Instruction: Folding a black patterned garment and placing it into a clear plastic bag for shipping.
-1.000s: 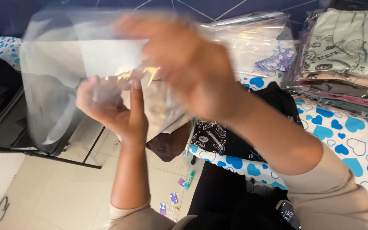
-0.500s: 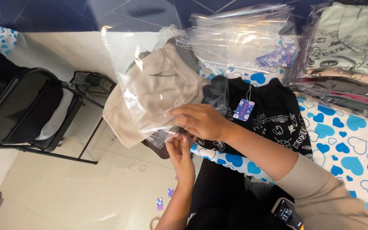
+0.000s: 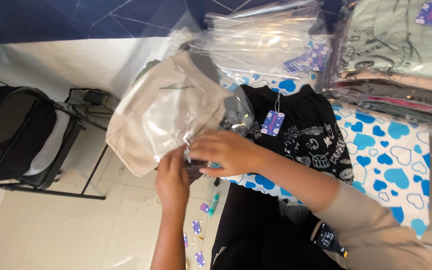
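Pale tiled floor [image 3: 51,225], black folding chair [image 3: 16,135] (left), dark wall [image 3: 51,20]

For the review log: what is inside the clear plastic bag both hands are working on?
A folded beige garment fills the clear plastic bag. The left hand and right hand cover the bag's near edge, so its opening is hidden.
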